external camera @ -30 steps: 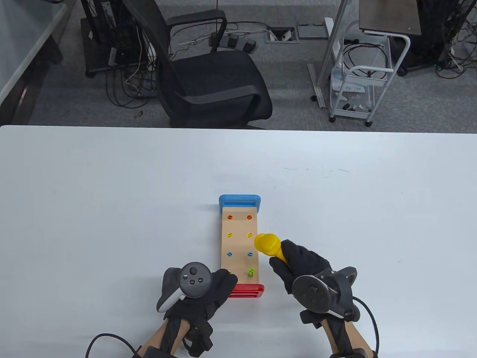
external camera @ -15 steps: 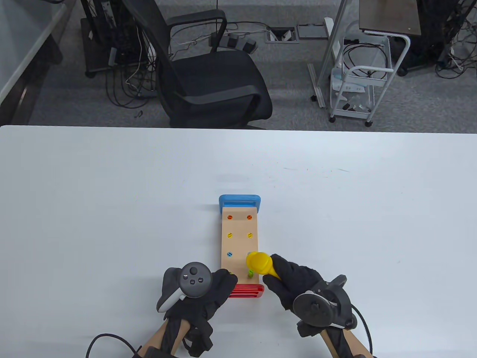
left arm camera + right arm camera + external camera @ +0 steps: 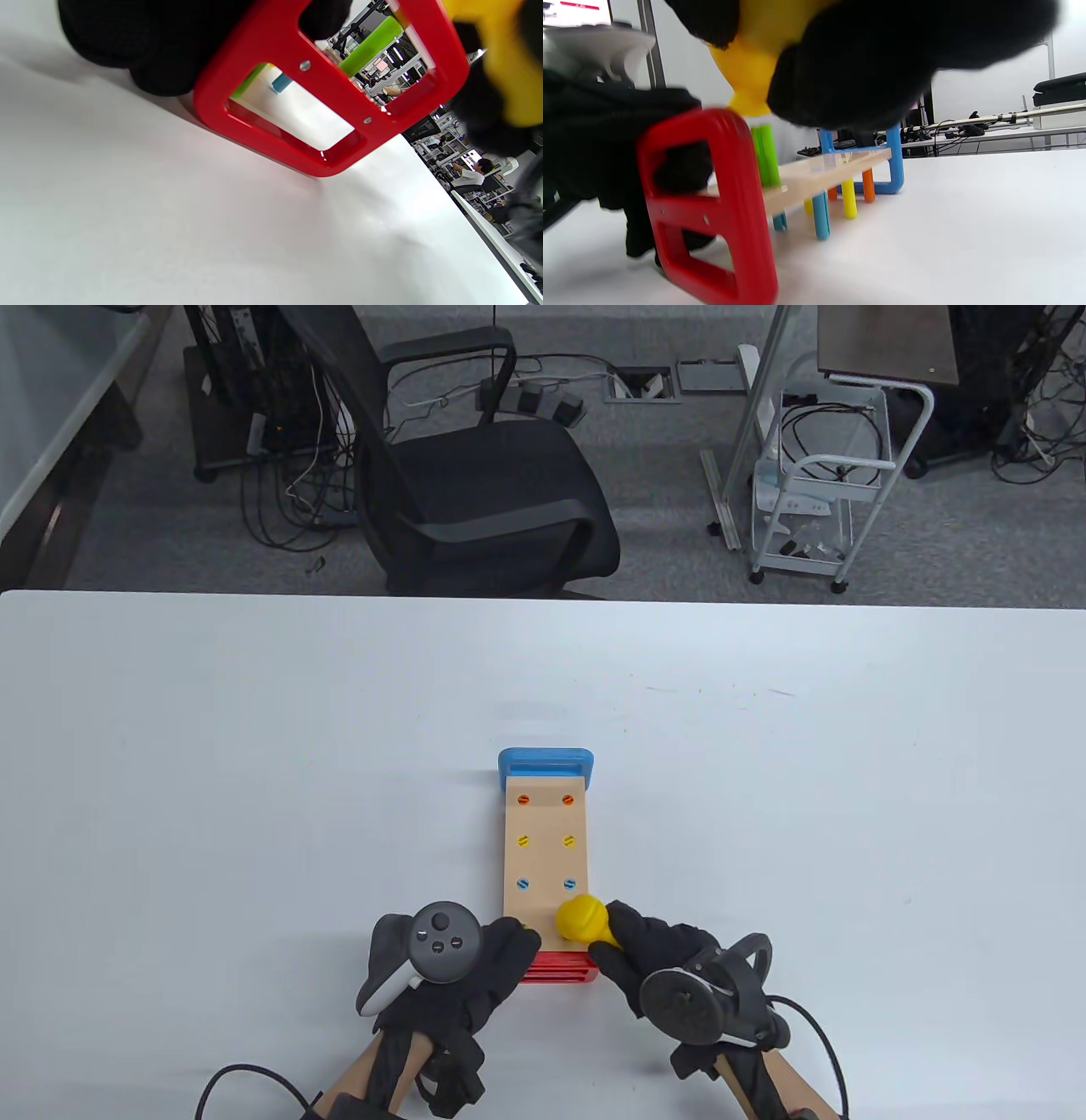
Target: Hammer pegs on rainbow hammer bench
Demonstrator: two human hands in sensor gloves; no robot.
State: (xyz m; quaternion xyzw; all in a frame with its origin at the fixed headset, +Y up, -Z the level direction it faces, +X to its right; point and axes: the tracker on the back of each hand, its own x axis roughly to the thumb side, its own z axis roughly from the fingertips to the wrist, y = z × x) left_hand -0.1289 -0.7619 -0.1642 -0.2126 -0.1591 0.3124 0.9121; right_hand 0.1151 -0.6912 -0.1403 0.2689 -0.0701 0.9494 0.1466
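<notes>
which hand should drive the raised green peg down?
Right. The right hand grips the yellow hammer, its head directly over the green peg. The left hand holds the bench's red end, steadying it.

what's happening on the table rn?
A person in sensor gloves is working a toy hammer bench. The left hand grips the bench's red end and steadies it. The right hand grips a yellow hammer, whose head is right on top of the green peg nearest that red end. That peg stands tall above the board; the orange, yellow and blue pegs sit flush with it.
</notes>
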